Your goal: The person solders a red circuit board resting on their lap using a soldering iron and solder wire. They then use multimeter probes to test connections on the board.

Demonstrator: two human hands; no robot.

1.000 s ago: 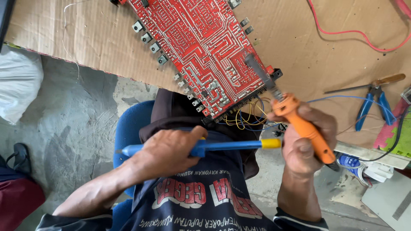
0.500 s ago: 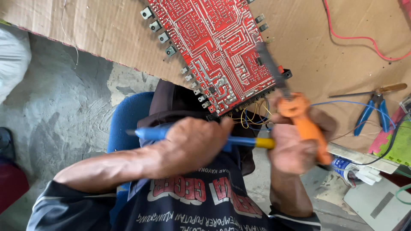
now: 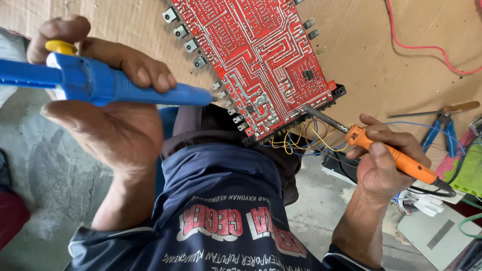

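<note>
We see the left hand (image 3: 108, 123) raised close to the camera, its fingers (image 3: 143, 70) wrapped around a blue desoldering pump (image 3: 100, 83) with a yellow plunger knob at its back end under the thumb; the pump lies roughly level, its tip pointing toward the near corner of the red circuit board (image 3: 261, 55) but clear of it. The right hand (image 3: 384, 160) sits lower and to the right, its fingers clenched on the orange handle of a soldering iron (image 3: 396, 160), held like a pen. The iron's metal tip reaches up and left to the lower edge of the board; it seems to touch the board there, though we cannot be sure from this angle. The board lies copper side up on a sheet of brown cardboard (image 3: 381, 60), with a row of grey connectors along its left edge and a bundle of yellow and blue wires (image 3: 301, 140) hanging from its lower edge. To the right, on the cardboard, rest blue-handled pliers (image 3: 442, 133) and a red wire (image 3: 427, 47) well apart from the board. Below the hands we see a dark blue shirt (image 3: 221, 216) with printed lettering, and grey concrete floor (image 3: 45, 170) to the left.
</note>
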